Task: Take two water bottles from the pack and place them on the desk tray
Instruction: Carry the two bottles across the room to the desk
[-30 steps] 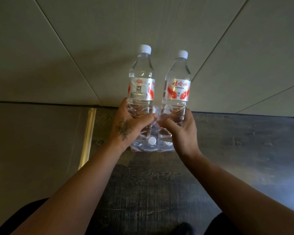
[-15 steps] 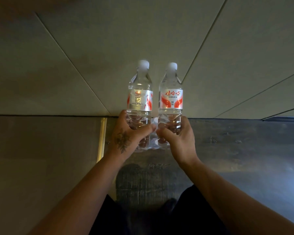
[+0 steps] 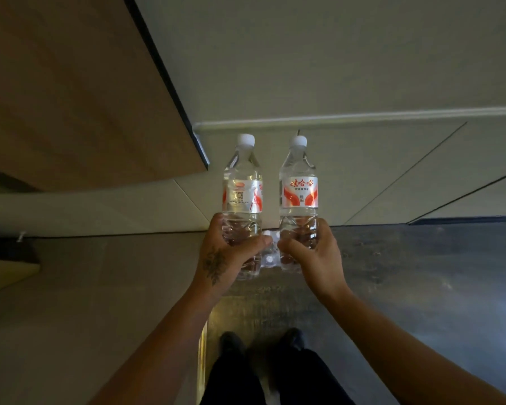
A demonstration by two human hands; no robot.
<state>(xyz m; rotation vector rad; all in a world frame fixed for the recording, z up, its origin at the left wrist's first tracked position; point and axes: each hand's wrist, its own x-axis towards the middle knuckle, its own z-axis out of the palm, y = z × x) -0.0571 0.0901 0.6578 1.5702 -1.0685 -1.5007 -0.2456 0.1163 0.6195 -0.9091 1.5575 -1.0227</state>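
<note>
I hold two clear water bottles upright in front of me, side by side and a little apart. My left hand (image 3: 228, 252) grips the lower part of the left bottle (image 3: 242, 185), which has a white cap and a silver and red label. My right hand (image 3: 313, 252) grips the lower part of the right bottle (image 3: 299, 182), with a white cap and a white and red label. Between and below my hands, a sliver of the plastic-wrapped pack (image 3: 269, 255) shows on the dark floor, mostly hidden. No desk tray is in view.
A brown wooden panel with a dark edge (image 3: 79, 92) fills the upper left. A pale wall (image 3: 333, 68) stands ahead. Below are dark wood-look flooring (image 3: 421, 273), a brass floor strip (image 3: 202, 346), and my feet (image 3: 260, 343) in dark shoes.
Both bottles have risen with me away from the pack, which now looks smaller and farther below. The view has lifted, and the brown panel and my feet have come into sight.
</note>
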